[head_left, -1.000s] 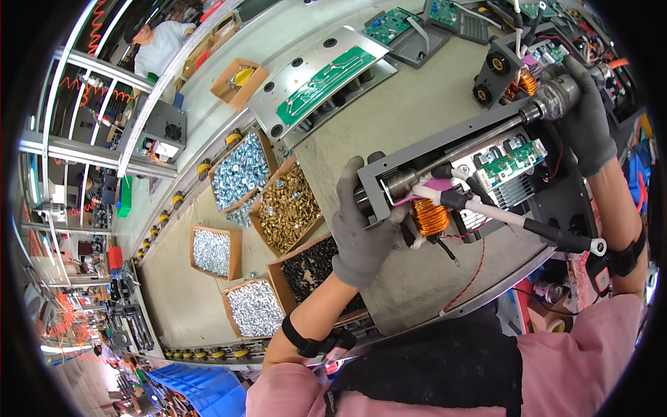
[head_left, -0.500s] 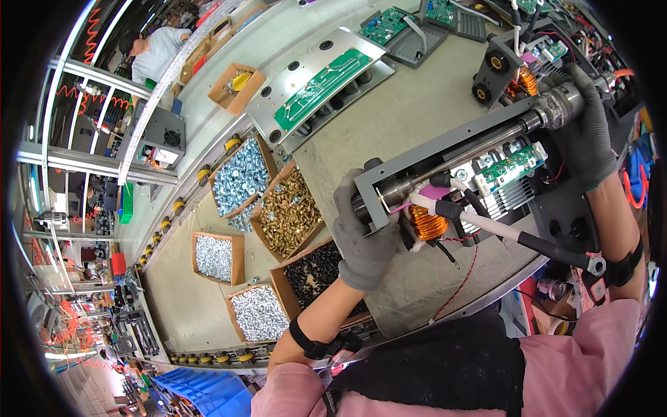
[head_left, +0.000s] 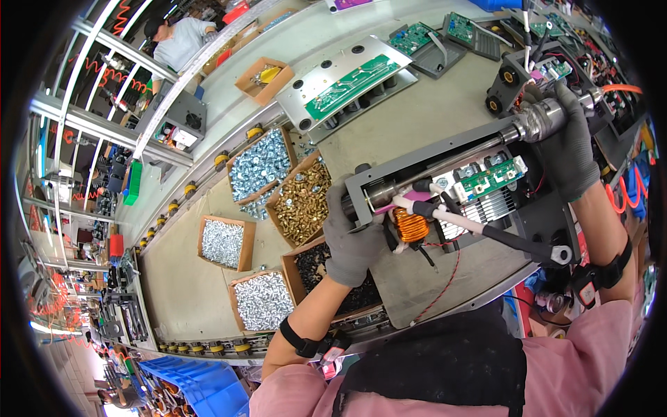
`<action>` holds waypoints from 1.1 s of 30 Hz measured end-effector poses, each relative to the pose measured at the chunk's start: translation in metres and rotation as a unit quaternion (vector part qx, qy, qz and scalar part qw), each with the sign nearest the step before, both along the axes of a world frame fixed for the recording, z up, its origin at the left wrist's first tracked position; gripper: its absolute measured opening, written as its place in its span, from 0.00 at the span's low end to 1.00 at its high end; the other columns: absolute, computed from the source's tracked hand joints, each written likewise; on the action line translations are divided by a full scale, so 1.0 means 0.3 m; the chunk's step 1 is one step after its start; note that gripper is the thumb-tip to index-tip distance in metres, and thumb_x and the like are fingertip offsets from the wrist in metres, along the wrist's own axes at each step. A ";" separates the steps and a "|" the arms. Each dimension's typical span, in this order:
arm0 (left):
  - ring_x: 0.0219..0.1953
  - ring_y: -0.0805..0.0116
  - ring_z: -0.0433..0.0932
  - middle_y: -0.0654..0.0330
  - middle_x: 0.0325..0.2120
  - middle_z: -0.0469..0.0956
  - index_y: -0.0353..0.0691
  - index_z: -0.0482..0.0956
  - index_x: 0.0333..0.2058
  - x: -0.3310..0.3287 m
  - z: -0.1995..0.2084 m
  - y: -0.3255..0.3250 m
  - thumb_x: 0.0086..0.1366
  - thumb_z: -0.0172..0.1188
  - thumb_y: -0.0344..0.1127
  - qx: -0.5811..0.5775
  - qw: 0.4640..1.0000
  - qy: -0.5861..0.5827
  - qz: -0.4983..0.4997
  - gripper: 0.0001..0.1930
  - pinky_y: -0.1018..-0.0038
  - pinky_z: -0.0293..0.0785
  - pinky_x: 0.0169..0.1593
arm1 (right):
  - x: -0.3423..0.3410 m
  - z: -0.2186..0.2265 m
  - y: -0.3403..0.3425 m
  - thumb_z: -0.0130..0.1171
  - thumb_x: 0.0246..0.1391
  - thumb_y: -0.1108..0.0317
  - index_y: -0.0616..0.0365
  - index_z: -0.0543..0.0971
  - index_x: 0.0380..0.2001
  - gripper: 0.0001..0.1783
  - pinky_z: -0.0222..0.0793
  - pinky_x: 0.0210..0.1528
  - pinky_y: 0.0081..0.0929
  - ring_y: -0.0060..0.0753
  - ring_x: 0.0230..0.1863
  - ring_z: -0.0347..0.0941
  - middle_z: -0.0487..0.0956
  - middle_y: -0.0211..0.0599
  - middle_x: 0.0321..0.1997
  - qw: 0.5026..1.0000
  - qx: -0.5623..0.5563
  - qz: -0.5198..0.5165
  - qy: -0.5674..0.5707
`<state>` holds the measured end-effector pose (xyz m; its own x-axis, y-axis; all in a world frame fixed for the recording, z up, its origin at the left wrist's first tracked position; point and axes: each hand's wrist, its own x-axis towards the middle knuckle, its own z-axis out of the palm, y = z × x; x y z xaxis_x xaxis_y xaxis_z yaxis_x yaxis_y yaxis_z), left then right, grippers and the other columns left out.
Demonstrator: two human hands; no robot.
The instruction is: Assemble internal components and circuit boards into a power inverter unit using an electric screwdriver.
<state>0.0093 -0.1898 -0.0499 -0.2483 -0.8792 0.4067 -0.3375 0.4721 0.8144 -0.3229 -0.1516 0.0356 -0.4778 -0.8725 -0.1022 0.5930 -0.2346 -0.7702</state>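
My left hand [head_left: 353,240], in a grey glove, is closed around the end plate of a dark grey metal housing [head_left: 431,154]. My right hand [head_left: 574,139], gloved too, grips the silver body of an air driver [head_left: 543,121]. Its long shaft [head_left: 455,158] runs along inside the housing, and the socket end [head_left: 381,194] meets the end plate by my left hand; the fastener there is hidden. Attached to the unit are a green circuit board [head_left: 492,177], a silver finned heat sink [head_left: 479,210], a copper-wound coil [head_left: 410,225] and a thick cable with a ring lug [head_left: 560,255].
Cardboard boxes of blue-silver screws [head_left: 260,167], brass-coloured screws [head_left: 302,201], small silver screws [head_left: 221,243] and black screws [head_left: 313,267] stand to the left. Beyond lies a metal plate with a green board [head_left: 358,87]. An orange hose [head_left: 622,88] trails right. A person [head_left: 182,42] works far left.
The view has shifted, so the bench scene sits further right. The housing and both hands appear slightly left, with the driver still lined up on the end plate.
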 end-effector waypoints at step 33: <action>0.61 0.49 0.66 0.41 0.58 0.65 0.34 0.53 0.64 -1.084 0.476 -0.407 0.48 0.65 0.64 0.070 0.827 -0.511 -0.225 0.54 0.62 0.64 0.60 | -0.681 0.260 0.724 0.52 0.60 0.67 0.72 0.68 0.53 0.22 0.61 0.63 0.41 0.42 0.53 0.68 0.72 0.51 0.52 0.851 -0.346 -0.339 0.203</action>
